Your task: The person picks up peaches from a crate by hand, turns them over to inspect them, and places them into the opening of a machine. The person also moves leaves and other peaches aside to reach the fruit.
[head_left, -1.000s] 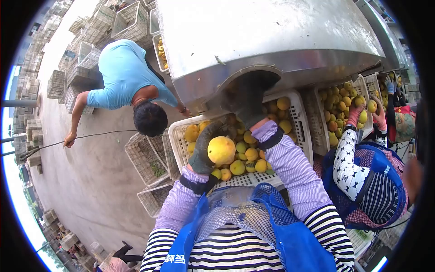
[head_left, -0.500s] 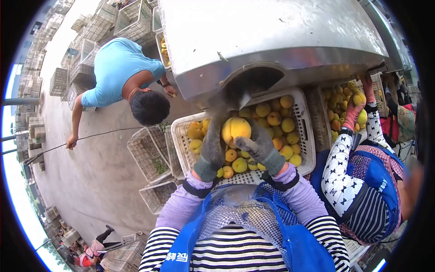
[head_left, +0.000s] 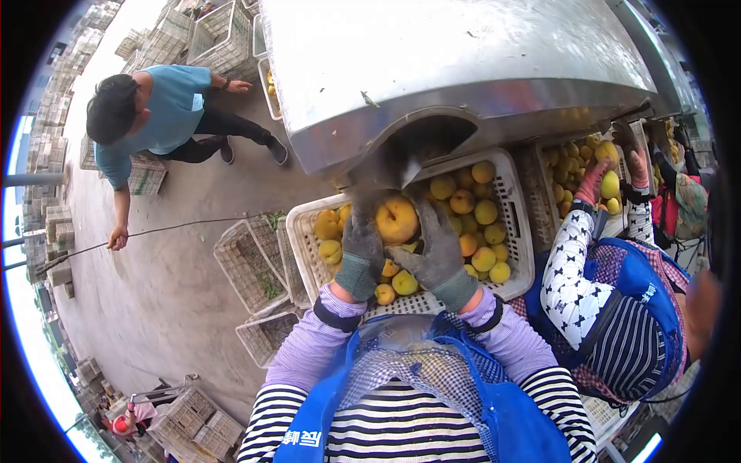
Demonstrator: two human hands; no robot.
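Observation:
Both my hands wear dirty grey gloves and are above a white plastic crate [head_left: 302, 248] full of yellow peaches. A large yellow peach [head_left: 397, 219] is held between them, its stem hollow facing up. My left hand [head_left: 361, 245] curls around the peach's left side, its fingertips partly hidden. On the opposite side, my right hand [head_left: 434, 253] presses against it, the thumb reaching under its lower edge. Smaller yellow-green and orange peaches [head_left: 485, 210] lie in the crate below and around both hands.
A metal machine housing [head_left: 463, 100] with a dark chute opening [head_left: 428, 143] overhangs the crate. At right, a co-worker's gloved hand [head_left: 594, 181] is among peaches. Empty crates [head_left: 251, 258] lie at left, crossed by a cable [head_left: 177, 226]. A person in blue [head_left: 166, 108] stands beyond.
The peach has turned between my hands, so its stem hollow now shows. My right hand has shifted around it. The person in blue has straightened up and moved left.

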